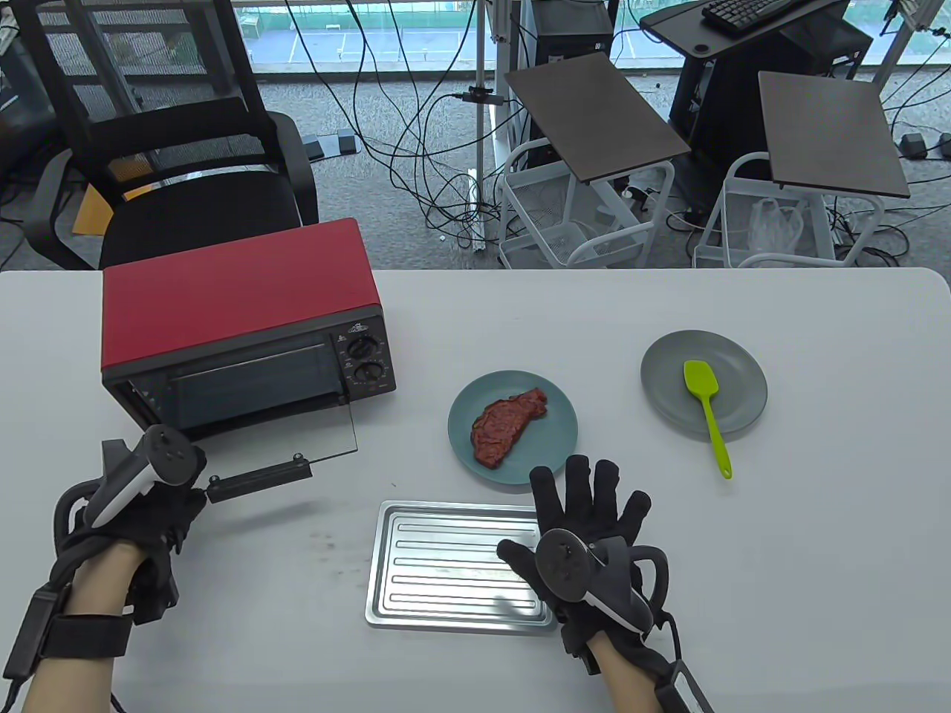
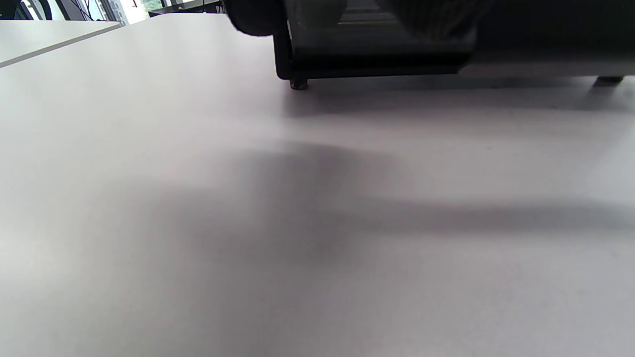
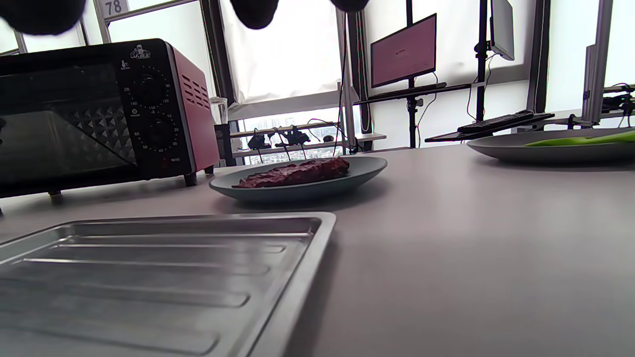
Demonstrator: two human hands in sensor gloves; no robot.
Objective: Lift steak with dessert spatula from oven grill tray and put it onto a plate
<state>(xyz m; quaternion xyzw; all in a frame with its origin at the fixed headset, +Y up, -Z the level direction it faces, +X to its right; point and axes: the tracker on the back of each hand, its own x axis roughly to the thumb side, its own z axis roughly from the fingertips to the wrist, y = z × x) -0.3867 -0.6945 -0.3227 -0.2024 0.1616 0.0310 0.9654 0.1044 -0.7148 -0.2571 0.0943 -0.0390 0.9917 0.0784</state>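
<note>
The reddish-brown steak (image 1: 509, 425) already lies on the round teal plate (image 1: 557, 445), and the ribbed silver oven tray (image 1: 416, 572) sits bare at the plate's 6 o'clock, so the transfer looks done. The lime-green silicone spatula (image 1: 707, 412) rests on a round grey plate (image 1: 661, 394) at the steak's 3 o'clock, apparently set aside. The right hand (image 1: 587, 535) hovers flat with fingers spread over the tray's right edge, holding nothing; the steak is at its 11 o'clock. The left hand (image 1: 141, 512) is at the handle (image 1: 260, 479) of the red oven's (image 1: 238, 297) lowered glass door, likely to close it; its grip cannot be told.
</note>
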